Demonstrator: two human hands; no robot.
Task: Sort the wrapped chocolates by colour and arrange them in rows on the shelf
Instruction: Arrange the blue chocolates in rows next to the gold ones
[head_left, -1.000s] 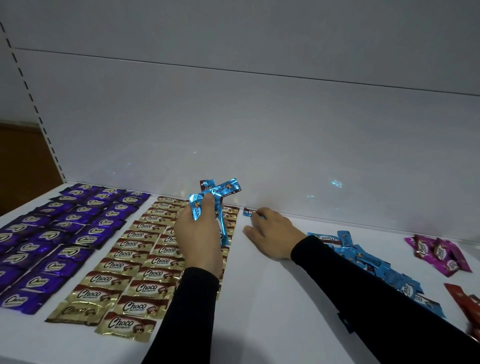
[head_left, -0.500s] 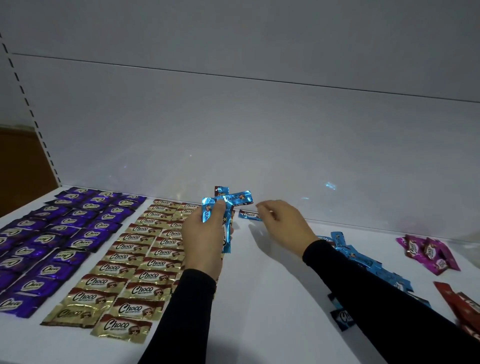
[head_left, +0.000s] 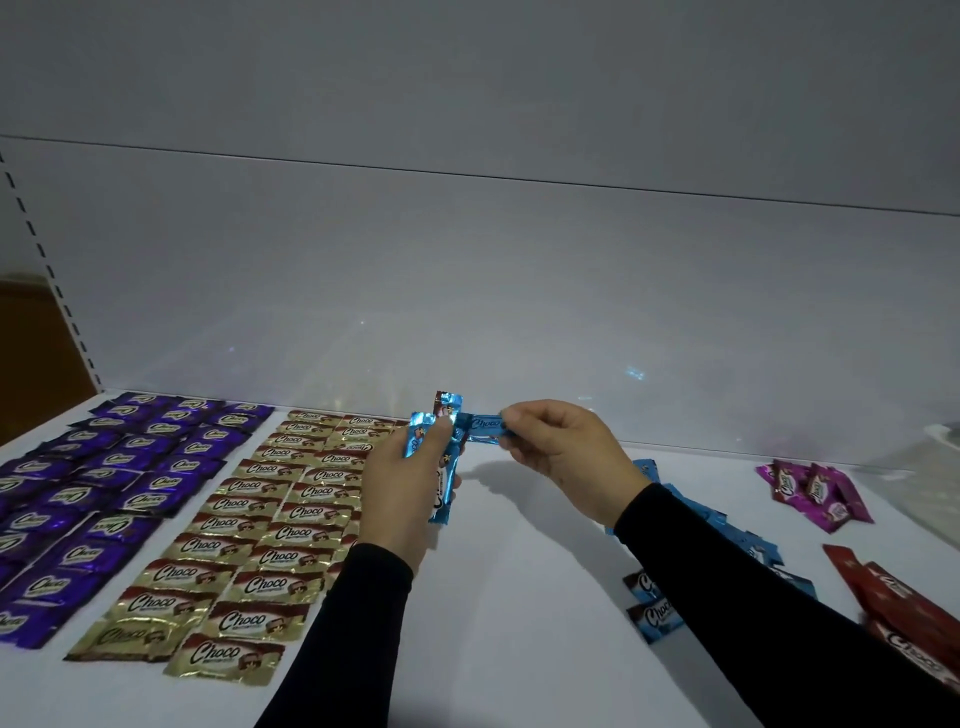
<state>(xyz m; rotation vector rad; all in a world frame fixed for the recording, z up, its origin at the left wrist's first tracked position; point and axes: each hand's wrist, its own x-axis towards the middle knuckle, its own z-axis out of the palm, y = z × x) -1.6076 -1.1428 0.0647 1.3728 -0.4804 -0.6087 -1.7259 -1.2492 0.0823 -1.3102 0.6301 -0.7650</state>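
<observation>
Left hand (head_left: 402, 493) grips a bunch of blue chocolates (head_left: 441, 457) just right of the gold rows (head_left: 249, 525); right hand (head_left: 561, 447) pinches one blue chocolate (head_left: 483, 427) at its fingertips (head_left: 511, 421), touching the bunch.

Purple chocolates (head_left: 111, 499) lie in three columns, too many and too cropped at the left edge to count surely. Gold chocolates (head_left: 244, 525) form three columns, the third partly hidden; about ten show in the nearest column. At least three blue chocolates (head_left: 441, 457) are held. Pink chocolates (head_left: 815, 491): roughly four. The loose blue pile (head_left: 691, 540) and red pile (head_left: 904, 613) cannot be counted.
</observation>
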